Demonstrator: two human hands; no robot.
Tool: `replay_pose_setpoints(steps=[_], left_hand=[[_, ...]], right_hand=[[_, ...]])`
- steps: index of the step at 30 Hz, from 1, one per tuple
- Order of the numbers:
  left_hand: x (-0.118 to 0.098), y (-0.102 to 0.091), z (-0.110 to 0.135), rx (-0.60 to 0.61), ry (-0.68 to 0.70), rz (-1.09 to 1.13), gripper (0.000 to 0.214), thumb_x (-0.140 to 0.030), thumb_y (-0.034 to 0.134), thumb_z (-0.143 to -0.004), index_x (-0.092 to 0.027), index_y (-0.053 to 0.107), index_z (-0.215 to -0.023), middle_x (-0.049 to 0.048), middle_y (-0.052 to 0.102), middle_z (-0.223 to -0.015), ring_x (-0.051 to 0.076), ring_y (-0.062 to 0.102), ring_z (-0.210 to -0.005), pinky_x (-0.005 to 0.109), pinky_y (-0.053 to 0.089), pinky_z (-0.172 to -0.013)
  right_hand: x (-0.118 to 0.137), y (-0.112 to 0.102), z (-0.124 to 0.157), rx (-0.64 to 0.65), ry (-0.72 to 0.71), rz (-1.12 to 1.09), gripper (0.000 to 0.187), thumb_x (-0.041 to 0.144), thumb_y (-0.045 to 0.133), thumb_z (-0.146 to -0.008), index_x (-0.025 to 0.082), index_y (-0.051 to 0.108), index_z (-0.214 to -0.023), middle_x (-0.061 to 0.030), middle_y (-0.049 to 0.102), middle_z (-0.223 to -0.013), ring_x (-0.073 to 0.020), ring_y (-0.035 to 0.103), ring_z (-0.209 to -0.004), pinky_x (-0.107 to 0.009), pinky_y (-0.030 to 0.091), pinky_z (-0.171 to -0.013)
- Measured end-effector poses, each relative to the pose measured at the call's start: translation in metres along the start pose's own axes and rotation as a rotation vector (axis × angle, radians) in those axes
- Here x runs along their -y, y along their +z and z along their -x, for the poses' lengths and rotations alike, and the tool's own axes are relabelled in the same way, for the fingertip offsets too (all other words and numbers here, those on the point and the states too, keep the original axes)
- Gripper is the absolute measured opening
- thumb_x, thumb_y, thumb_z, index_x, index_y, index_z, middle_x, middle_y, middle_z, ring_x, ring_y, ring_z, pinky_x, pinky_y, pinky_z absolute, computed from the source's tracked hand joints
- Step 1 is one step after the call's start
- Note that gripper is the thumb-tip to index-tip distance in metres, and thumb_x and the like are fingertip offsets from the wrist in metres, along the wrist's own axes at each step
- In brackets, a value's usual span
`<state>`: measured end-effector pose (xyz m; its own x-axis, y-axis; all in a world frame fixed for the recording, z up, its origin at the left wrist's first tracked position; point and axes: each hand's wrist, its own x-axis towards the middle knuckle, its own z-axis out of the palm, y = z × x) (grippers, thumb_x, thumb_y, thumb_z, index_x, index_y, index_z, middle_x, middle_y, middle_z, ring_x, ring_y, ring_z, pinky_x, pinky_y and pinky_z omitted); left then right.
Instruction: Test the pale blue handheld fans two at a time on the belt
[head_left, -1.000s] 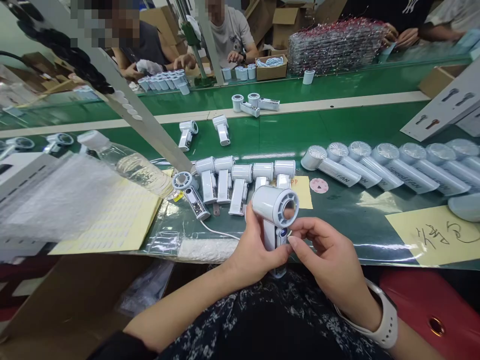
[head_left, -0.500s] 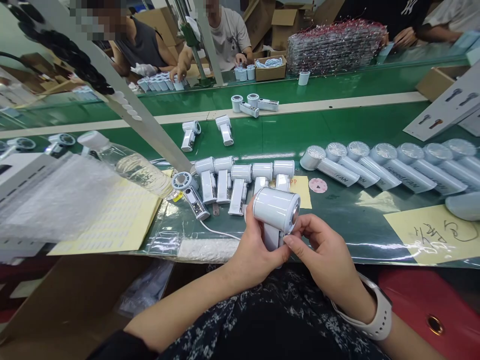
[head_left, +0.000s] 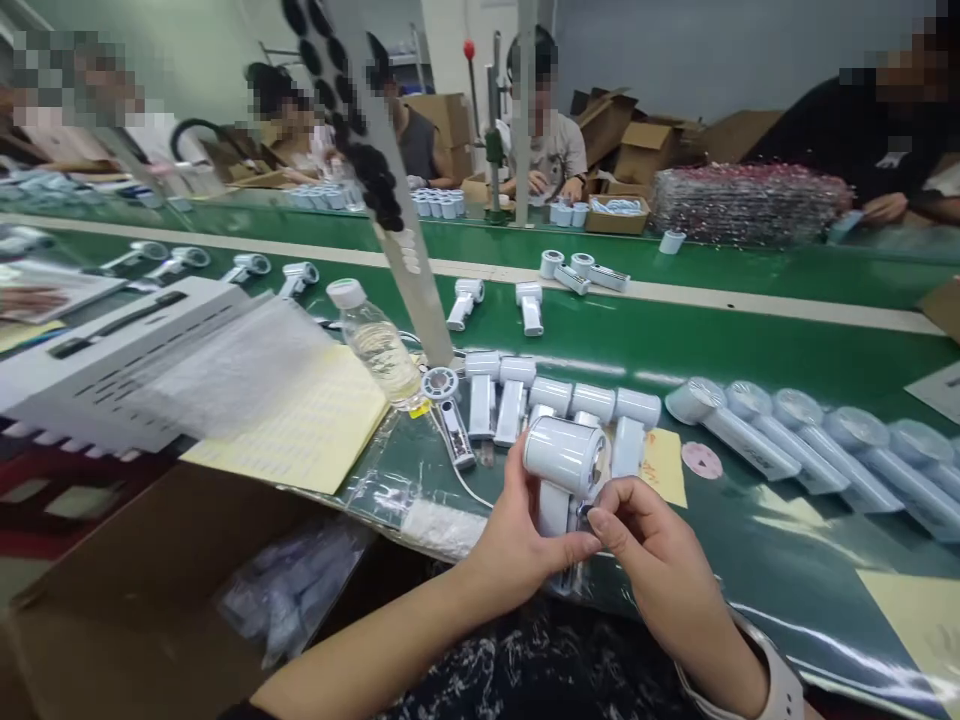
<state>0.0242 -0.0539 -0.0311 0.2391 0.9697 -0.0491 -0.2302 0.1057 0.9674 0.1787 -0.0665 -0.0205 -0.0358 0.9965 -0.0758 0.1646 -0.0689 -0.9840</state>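
A pale blue handheld fan [head_left: 559,455] is held over the bench edge, its round head up and its handle down. My left hand [head_left: 506,545] wraps around the handle just below the head. At the handle's side, under the fan's open end, the thumb and forefinger of my right hand [head_left: 652,545] pinch closed. Something small and dark shows at those fingertips, too small to name. Behind the held fan stands a row of similar fans [head_left: 511,405]. Left of that row, another fan [head_left: 454,432] lies with its circuit board exposed.
Several wrapped fans [head_left: 757,445] line the right side. A water bottle [head_left: 379,345] stands beside a slanted post [head_left: 409,250]. Yellow label sheets [head_left: 300,440] lie at the left, and more fans [head_left: 530,308] rest on the green belt [head_left: 675,330]. Co-workers sit opposite.
The view has turned left and tilted up, bringing in more of the left bench. Both hands keep their hold on the fan; my right fingertips show a small dark piece.
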Motion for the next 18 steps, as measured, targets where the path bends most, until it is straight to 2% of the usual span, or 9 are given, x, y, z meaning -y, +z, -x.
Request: replay_pose_setpoints(steps=[4,6,9,12,14,15,16,18], left_hand=[[-0.015,-0.027,0.017,-0.051,0.008,0.216,0.070,-0.038,0.086,-0.070,-0.022,0.044,-0.125,0.0106,0.057,-0.133,0.028,0.053,-0.127,0.040,0.040,-0.108],[-0.025,-0.039,0.027,-0.096,-0.015,0.297,0.067,-0.037,0.087,-0.069,-0.022,0.049,-0.121,0.0094,0.059,-0.130,0.027,0.055,-0.124,0.039,0.042,-0.105],[-0.030,-0.056,0.036,-0.144,-0.046,0.396,0.069,-0.035,0.091,-0.063,-0.021,0.053,-0.119,0.0045,0.064,-0.104,0.022,0.062,-0.105,0.035,0.046,-0.096],[-0.012,-0.074,0.039,-0.134,-0.050,0.490,0.068,-0.036,0.093,-0.058,-0.021,0.055,-0.112,0.0002,0.061,-0.086,0.016,0.063,-0.081,0.030,0.049,-0.078],[0.013,-0.085,0.035,-0.089,-0.037,0.508,0.066,-0.040,0.094,-0.055,-0.020,0.056,-0.106,0.0006,0.062,-0.084,0.015,0.063,-0.073,0.030,0.049,-0.074],[0.026,-0.090,0.031,-0.029,-0.037,0.519,0.068,-0.041,0.096,-0.051,-0.020,0.057,-0.102,0.0006,0.063,-0.085,0.015,0.064,-0.070,0.030,0.049,-0.071],[0.037,-0.094,0.026,0.035,-0.069,0.520,0.071,-0.042,0.097,-0.048,-0.021,0.057,-0.103,0.0012,0.064,-0.085,0.017,0.066,-0.072,0.033,0.050,-0.075],[0.053,-0.101,0.015,0.004,-0.050,0.520,0.080,-0.044,0.096,-0.048,-0.024,0.058,-0.116,0.0053,0.068,-0.098,0.025,0.069,-0.095,0.042,0.047,-0.096]], right_hand=[[0.015,0.019,-0.022,0.076,-0.034,0.037,0.027,0.046,0.060,-0.086,0.023,0.053,-0.073,0.0016,0.054,-0.068,-0.0167,0.051,-0.065,-0.029,0.041,-0.061],[0.026,0.030,-0.035,0.117,-0.044,0.051,0.028,0.046,0.061,-0.086,0.023,0.054,-0.073,0.0013,0.055,-0.068,-0.0165,0.052,-0.064,-0.029,0.042,-0.060],[0.039,0.048,-0.056,0.154,-0.078,0.046,0.028,0.046,0.063,-0.084,0.023,0.054,-0.072,0.0013,0.056,-0.067,-0.0163,0.054,-0.065,-0.029,0.043,-0.061],[0.047,0.069,-0.078,0.191,-0.127,0.017,0.030,0.048,0.064,-0.083,0.023,0.053,-0.071,0.0019,0.055,-0.064,-0.0161,0.054,-0.063,-0.029,0.043,-0.061],[0.054,0.080,-0.099,0.199,-0.165,0.013,0.033,0.051,0.065,-0.081,0.023,0.052,-0.070,0.0019,0.055,-0.062,-0.0161,0.053,-0.060,-0.029,0.043,-0.059],[0.059,0.085,-0.112,0.193,-0.194,0.026,0.034,0.052,0.065,-0.081,0.023,0.052,-0.070,0.0018,0.055,-0.060,-0.0162,0.053,-0.059,-0.030,0.043,-0.058],[0.067,0.090,-0.125,0.175,-0.237,0.054,0.034,0.053,0.064,-0.081,0.022,0.052,-0.069,0.0016,0.055,-0.059,-0.0164,0.053,-0.057,-0.030,0.043,-0.057],[0.091,0.099,-0.152,0.125,-0.360,0.128,0.034,0.051,0.064,-0.081,0.022,0.053,-0.068,0.0007,0.056,-0.057,-0.0170,0.053,-0.056,-0.031,0.042,-0.056]])
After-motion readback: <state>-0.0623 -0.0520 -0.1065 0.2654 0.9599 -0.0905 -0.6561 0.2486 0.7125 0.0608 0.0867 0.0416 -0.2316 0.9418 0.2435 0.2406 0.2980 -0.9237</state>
